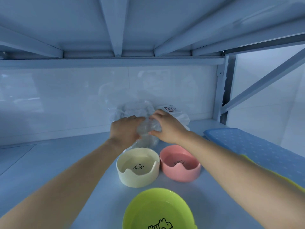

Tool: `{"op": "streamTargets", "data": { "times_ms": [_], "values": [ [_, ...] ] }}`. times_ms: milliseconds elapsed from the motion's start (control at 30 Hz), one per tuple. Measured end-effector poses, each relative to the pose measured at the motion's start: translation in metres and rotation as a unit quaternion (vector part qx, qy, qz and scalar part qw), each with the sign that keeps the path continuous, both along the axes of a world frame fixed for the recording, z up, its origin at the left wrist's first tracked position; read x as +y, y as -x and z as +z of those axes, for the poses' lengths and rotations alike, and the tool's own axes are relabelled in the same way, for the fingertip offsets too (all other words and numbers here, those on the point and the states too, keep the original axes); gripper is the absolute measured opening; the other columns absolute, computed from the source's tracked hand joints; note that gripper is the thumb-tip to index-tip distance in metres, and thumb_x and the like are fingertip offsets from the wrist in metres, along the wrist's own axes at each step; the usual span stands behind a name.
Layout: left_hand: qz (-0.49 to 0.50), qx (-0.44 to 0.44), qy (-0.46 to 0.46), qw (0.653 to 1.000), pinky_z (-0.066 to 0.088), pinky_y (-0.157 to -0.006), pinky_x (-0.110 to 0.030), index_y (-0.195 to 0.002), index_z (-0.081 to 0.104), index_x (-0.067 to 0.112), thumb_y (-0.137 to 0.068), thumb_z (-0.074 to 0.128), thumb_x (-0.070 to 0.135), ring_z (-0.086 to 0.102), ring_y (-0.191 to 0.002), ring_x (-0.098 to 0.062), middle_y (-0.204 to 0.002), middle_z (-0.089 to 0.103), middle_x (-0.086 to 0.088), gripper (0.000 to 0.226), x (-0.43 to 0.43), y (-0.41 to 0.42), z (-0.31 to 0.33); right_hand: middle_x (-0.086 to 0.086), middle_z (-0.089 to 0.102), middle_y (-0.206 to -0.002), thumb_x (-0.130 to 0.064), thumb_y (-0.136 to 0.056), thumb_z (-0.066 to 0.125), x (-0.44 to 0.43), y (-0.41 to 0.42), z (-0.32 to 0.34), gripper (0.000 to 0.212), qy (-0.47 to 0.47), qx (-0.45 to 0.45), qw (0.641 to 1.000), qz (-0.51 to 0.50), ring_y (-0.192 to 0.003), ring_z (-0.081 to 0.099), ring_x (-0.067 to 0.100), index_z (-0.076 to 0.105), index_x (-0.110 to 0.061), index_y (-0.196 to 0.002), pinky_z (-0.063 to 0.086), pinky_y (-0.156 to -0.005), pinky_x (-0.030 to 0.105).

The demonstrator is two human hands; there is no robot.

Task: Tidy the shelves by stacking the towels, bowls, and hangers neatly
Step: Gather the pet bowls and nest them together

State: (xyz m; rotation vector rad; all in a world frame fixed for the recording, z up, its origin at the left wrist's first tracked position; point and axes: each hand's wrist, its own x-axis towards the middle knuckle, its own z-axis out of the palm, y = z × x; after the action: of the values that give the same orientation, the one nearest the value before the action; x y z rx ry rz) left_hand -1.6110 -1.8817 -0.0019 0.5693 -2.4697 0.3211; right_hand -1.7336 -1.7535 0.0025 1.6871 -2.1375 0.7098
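Left hand (125, 128) and right hand (166, 126) are gripping crumpled clear plastic (148, 127) mid-frame, likely clearing it before nesting the pink bowl (179, 172) into the cream bowl (138, 178).

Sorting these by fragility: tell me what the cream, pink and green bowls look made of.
Cream bowl: probably glazed ceramic; thick wall, soft sheen. Pink bowl: likely the same; equally thick, smooth rim. Green bowl: looks like plastic; thin rim, bright even colour, slight gloss. None is certain by sight alone.
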Motion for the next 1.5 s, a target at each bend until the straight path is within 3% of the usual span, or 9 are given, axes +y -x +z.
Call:
{"op": "streamTargets", "data": {
  "times_ms": [100, 200, 467, 900, 1033, 1133, 1300, 1400, 1500],
  "values": [
    [-0.021, 0.002, -0.013, 1.0, 0.045, -0.078, -0.027, -0.132, 0.037, 0.04, -0.077, 0.067, 0.044, 0.053, -0.114, -0.012, -0.125, 0.053, 0.018, 0.063, -0.003, -0.004, -0.003, 0.006, 0.048, -0.118, -0.027, -0.08, 0.069, 0.002, 0.002, -0.009, 0.042, 0.022, 0.058, 0.998, -0.008, -0.105, 0.05, 0.026, 0.051, -0.007, -0.112, 0.044, -0.081, 0.038],
    [-0.061, -0.008, -0.024, 0.998, 0.045, -0.078, -0.029, -0.132, 0.039, 0.033, -0.078, 0.068, 0.032, 0.052, -0.115, -0.014, -0.129, 0.051, 0.016, 0.061, -0.01, -0.009, -0.005, 0.005, 0.048, -0.115, -0.026, -0.081, 0.068, 0.002, 0.006, -0.012, 0.038, 0.029, 0.091, 0.995, -0.02, -0.101, 0.051, 0.026, 0.05, -0.007, -0.109, 0.042, -0.074, 0.035],
    [-0.064, 0.013, 0.005, 0.998, 0.045, -0.077, -0.026, -0.137, 0.038, 0.035, -0.083, 0.063, 0.024, 0.051, -0.116, -0.013, -0.135, 0.047, 0.016, 0.06, -0.007, 0.008, -0.012, 0.006, 0.048, -0.118, -0.022, -0.082, 0.067, 0.002, 0.019, -0.011, 0.038, 0.027, 0.074, 0.996, -0.04, -0.1, 0.054, 0.029, 0.05, -0.007, -0.112, 0.043, -0.074, 0.036],
    [-0.05, 0.012, -0.033, 0.998, 0.044, -0.083, -0.03, -0.138, 0.04, 0.031, -0.084, 0.063, 0.02, 0.049, -0.119, -0.016, -0.134, 0.047, 0.01, 0.06, 0.001, 0.01, -0.011, 0.004, 0.049, -0.121, -0.02, -0.08, 0.07, 0.0, 0.018, -0.016, 0.039, 0.065, 0.005, 0.996, -0.055, -0.102, 0.053, 0.028, 0.052, -0.01, -0.113, 0.039, -0.074, 0.031],
    [-0.037, 0.012, -0.047, 0.998, 0.045, -0.084, -0.031, -0.138, 0.04, 0.033, -0.083, 0.064, 0.019, 0.048, -0.119, -0.018, -0.133, 0.047, 0.009, 0.062, 0.003, 0.001, -0.011, 0.004, 0.049, -0.122, -0.018, -0.081, 0.068, 0.003, 0.013, -0.016, 0.04, 0.056, 0.011, 0.998, -0.04, -0.103, 0.054, 0.028, 0.052, -0.011, -0.116, 0.044, -0.078, 0.035],
    [-0.031, -0.011, -0.044, 0.998, 0.043, -0.091, -0.033, -0.142, 0.032, 0.035, -0.084, 0.065, 0.02, 0.043, -0.123, -0.02, -0.14, 0.039, 0.007, 0.068, 0.007, -0.007, -0.012, 0.003, 0.048, -0.124, -0.017, -0.082, 0.066, 0.007, 0.012, -0.015, 0.039, 0.057, 0.002, 0.998, -0.028, -0.105, 0.055, 0.027, 0.052, -0.011, -0.118, 0.044, -0.08, 0.035],
    [-0.069, 0.002, -0.055, 0.996, 0.026, -0.11, -0.034, -0.145, 0.022, 0.036, -0.087, 0.062, 0.017, 0.014, -0.143, -0.018, -0.157, 0.009, 0.004, 0.072, 0.019, -0.027, -0.022, 0.0, 0.048, -0.134, -0.019, -0.085, 0.061, 0.016, 0.014, -0.011, 0.044, 0.047, -0.044, 0.998, -0.014, -0.12, 0.049, 0.02, 0.052, -0.015, -0.128, 0.039, -0.093, 0.028],
    [-0.1, 0.037, -0.088, 0.99, 0.033, -0.107, -0.035, -0.141, 0.035, 0.036, -0.087, 0.062, 0.02, 0.018, -0.141, -0.016, -0.156, 0.013, 0.007, 0.063, 0.033, -0.041, -0.025, 0.0, 0.049, -0.136, -0.014, -0.084, 0.061, 0.028, 0.008, -0.013, 0.045, 0.082, -0.067, 0.994, 0.009, -0.125, 0.047, 0.017, 0.053, -0.015, -0.129, 0.036, -0.101, 0.027],
    [-0.126, 0.048, -0.138, 0.981, 0.039, -0.098, -0.029, -0.129, 0.05, 0.035, -0.086, 0.063, 0.026, 0.04, -0.127, -0.013, -0.142, 0.038, 0.01, 0.046, 0.044, -0.055, -0.025, 0.002, 0.057, -0.127, -0.012, -0.082, 0.063, 0.044, -0.008, -0.019, 0.04, 0.153, -0.112, 0.982, 0.02, -0.116, 0.053, 0.015, 0.059, -0.014, -0.122, 0.036, -0.093, 0.017]
  ]
}}
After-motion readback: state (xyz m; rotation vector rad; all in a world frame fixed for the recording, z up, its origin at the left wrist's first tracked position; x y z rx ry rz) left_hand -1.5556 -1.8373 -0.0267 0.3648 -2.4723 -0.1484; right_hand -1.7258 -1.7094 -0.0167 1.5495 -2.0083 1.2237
